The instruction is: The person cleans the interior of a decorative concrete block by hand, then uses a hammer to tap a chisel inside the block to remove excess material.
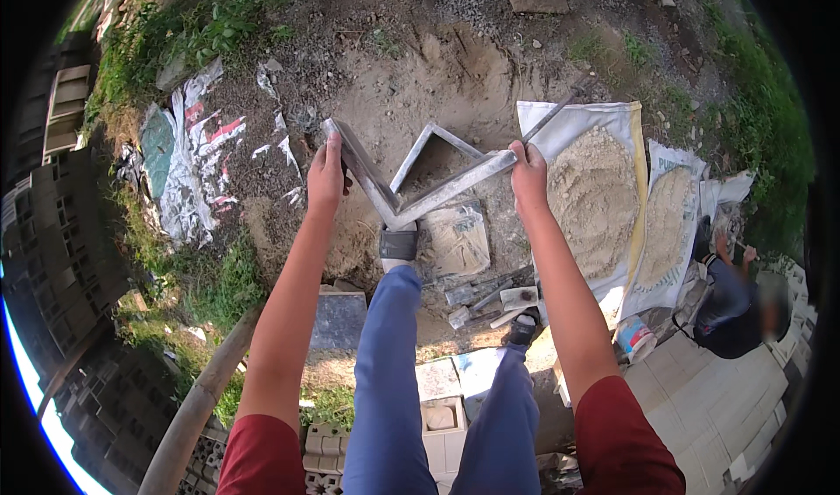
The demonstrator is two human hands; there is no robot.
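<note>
From afar, I see the angled metal frame (457, 184) mid-scene, its near corner by the dark-shod foot (399, 245). The left hand (325, 178) is wrapped round its left end, the right hand (529, 180) round its right. I'd grip both ends evenly, lest it twist. Rightward, sand (591, 202) covers a white sack (535, 115).

Grey angular frame (457, 189) is held up over bare ground (376, 93): one end gripped by left hand (325, 178), other by right hand (528, 182). Pale sand heap (591, 202) is spread on white sack (623, 128) at right; second, smaller heap (665, 224) is laid just beside. Co-worker (731, 311) is seen at far right, near bucket (636, 338). Torn plastic sheeting (188, 180) is strewn at left. Dark slab (337, 320) is set beside left leg (385, 355).
</note>
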